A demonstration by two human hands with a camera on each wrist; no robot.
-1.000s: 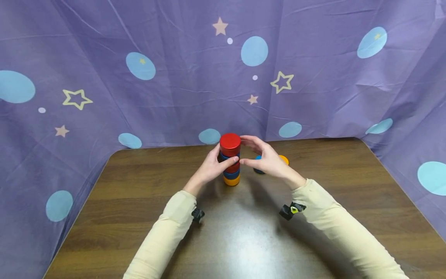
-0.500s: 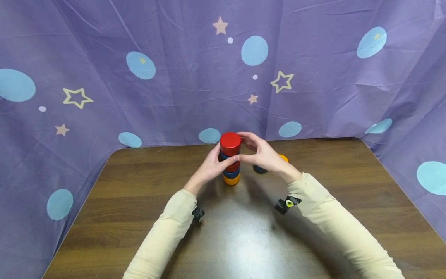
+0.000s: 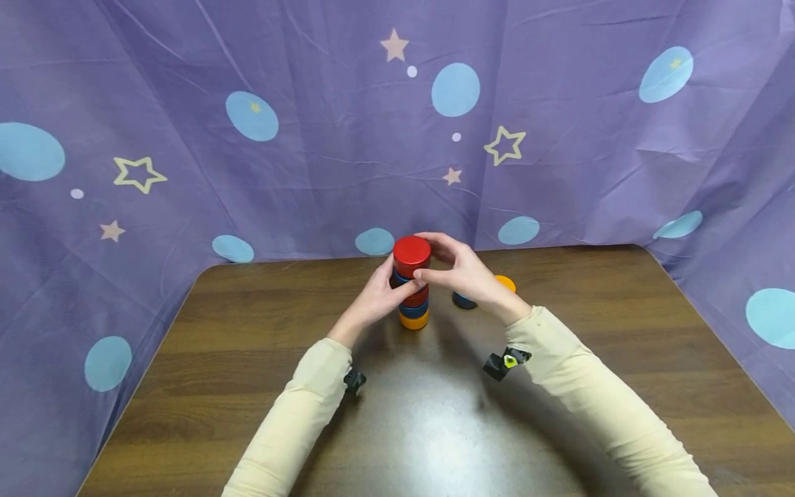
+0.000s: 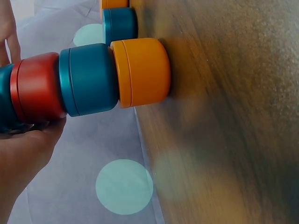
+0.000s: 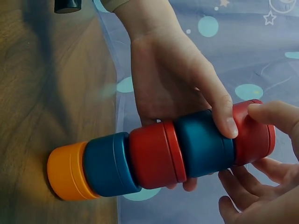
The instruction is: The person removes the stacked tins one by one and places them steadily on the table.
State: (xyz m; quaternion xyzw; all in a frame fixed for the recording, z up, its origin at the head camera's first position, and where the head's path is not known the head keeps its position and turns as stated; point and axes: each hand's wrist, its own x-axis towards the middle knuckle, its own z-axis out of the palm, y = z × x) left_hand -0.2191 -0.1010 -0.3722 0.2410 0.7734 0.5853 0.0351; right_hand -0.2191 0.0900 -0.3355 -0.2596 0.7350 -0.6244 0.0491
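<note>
Our right hand (image 3: 467, 273) pinches the top jar (image 3: 412, 255), our left hand (image 3: 375, 295) grips the jar beneath (image 5: 204, 147), fingers curled; likely rigid, slippery, best held sideways-on

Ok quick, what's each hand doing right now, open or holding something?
Left hand: closed, holding the upper blue jar.
Right hand: closed, holding the top red jar.

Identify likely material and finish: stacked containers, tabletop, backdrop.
Stacked containers: painted metal or plastic, can't tell which; smooth satin, soft highlights.
Tabletop: wood or wood-look laminate, semi-gloss; brown grain, bright glare patch.
Backdrop: fabric, probably thin synthetic, mostly matte; creases and hanging folds.
</note>
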